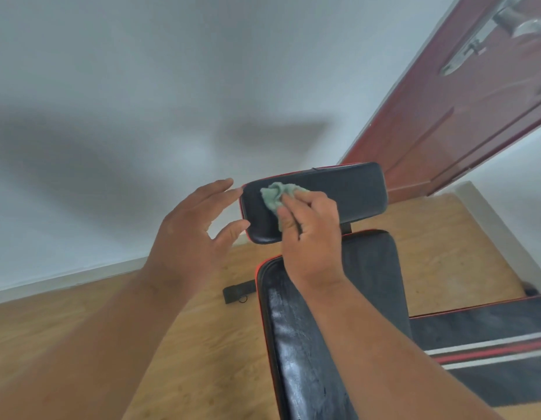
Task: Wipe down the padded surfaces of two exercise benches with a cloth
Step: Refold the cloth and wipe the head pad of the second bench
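on the black headrest pad (348,192), right hand (311,234) clenched around green cloth (278,195), left hand (193,225) released beside it

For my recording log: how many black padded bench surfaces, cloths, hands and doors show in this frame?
Black padded bench surfaces: 3 (headrest pad, back pad, striped pad)
Green cloths: 1, held by the right hand
Hands: 2, including the left hand
Red doors: 1
Total: 7

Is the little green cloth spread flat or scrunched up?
Scrunched up: the green cloth bunches in wrinkly folds under the right hand.
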